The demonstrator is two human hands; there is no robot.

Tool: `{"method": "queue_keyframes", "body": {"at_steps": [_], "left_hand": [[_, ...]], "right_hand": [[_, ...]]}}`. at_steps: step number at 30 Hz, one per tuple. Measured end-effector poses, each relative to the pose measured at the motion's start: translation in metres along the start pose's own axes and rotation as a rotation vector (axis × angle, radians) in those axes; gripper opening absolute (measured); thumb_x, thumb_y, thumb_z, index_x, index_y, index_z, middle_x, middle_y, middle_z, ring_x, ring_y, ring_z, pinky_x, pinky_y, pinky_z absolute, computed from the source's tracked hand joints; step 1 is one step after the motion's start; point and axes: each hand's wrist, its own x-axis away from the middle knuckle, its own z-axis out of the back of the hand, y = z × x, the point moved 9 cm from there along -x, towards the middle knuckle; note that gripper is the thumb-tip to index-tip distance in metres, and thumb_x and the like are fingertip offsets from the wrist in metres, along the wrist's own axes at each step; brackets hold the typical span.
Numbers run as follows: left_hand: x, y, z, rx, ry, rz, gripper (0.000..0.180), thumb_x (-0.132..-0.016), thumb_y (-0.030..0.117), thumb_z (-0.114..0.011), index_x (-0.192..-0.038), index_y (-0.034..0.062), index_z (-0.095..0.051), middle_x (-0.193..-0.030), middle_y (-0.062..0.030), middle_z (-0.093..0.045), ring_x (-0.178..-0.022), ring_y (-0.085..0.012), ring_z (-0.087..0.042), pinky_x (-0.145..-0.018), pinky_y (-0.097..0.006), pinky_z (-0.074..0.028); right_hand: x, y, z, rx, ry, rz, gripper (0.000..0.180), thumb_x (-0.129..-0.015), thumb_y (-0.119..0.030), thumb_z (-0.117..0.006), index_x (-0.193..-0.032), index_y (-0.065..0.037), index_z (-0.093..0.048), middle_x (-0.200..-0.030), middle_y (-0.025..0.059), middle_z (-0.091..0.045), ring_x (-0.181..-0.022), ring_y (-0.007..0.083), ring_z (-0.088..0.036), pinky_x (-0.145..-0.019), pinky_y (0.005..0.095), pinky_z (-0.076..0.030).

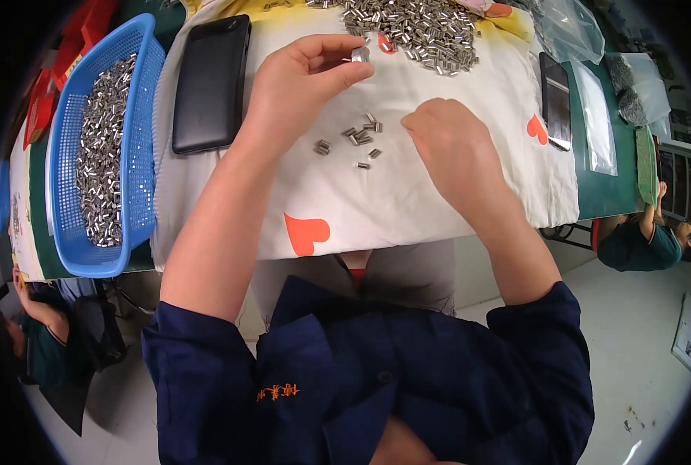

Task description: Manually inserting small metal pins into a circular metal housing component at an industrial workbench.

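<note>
My left hand [303, 81] pinches a few small metal cylinders [360, 54] between thumb and fingertips, held over the white cloth [407, 201]. To its right, my right hand [454, 139] is curled above the cloth with its fingers tucked under; whatever it may hold is hidden. Several loose metal cylinders [359, 137] lie scattered on the cloth between both hands. Beyond them, a big heap of the same shiny cylinders [431, 35] spreads at the far side.
A blue plastic basket [137, 155] full of cylinders stands at the left. Beside it lies a black flat case [210, 85]. On the right are a phone [556, 101] and clear plastic bags [596, 116]. Other people sit at both sides, including one at the right [644, 244].
</note>
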Motion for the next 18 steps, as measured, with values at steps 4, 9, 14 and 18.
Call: {"method": "queue_keyframes", "body": {"at_steps": [4,9,14,18], "left_hand": [[-0.001,-0.001,0.0,0.017,-0.023,0.001,0.026,-0.074,0.005,-0.065,-0.1,0.0008,-0.059,-0.085,-0.0036,-0.062,-0.077,-0.0076,-0.057,-0.07,-0.019,-0.046],[0.002,-0.001,-0.011,0.037,-0.131,0.009,0.024,-0.075,0.004,-0.064,-0.098,0.0006,-0.059,-0.083,-0.0029,-0.062,-0.077,-0.007,-0.057,-0.068,-0.019,-0.046],[0.018,-0.013,-0.03,-0.079,-0.361,0.165,0.028,-0.074,-0.001,-0.063,-0.101,0.0001,-0.058,-0.086,-0.0024,-0.061,-0.078,-0.0078,-0.057,-0.07,-0.02,-0.047],[0.014,-0.009,-0.028,0.076,-0.368,0.177,0.026,-0.073,0.001,-0.064,-0.098,-0.0009,-0.058,-0.083,-0.0037,-0.061,-0.078,-0.0082,-0.057,-0.07,-0.02,-0.046]], "right_hand": [[0.009,-0.004,0.003,0.007,0.045,0.03,0.015,-0.06,0.004,-0.052,-0.073,-0.003,-0.054,-0.075,0.0095,-0.051,-0.072,0.0254,-0.05,-0.064,0.0325,-0.044],[-0.005,0.01,0.017,-0.129,0.128,0.013,0.014,-0.065,0.003,-0.053,-0.078,-0.001,-0.057,-0.074,0.0103,-0.053,-0.071,0.0261,-0.052,-0.063,0.0329,-0.045],[-0.053,0.054,0.009,-0.961,0.167,-0.402,0.014,-0.078,-0.002,-0.055,-0.092,0.0,-0.059,-0.08,0.0015,-0.058,-0.066,0.0073,-0.051,-0.062,0.019,-0.041],[-0.053,0.061,-0.021,-1.131,0.127,-0.472,0.015,-0.077,-0.006,-0.058,-0.091,-0.001,-0.06,-0.078,0.0009,-0.06,-0.067,0.0058,-0.052,-0.062,0.0194,-0.043]]}}
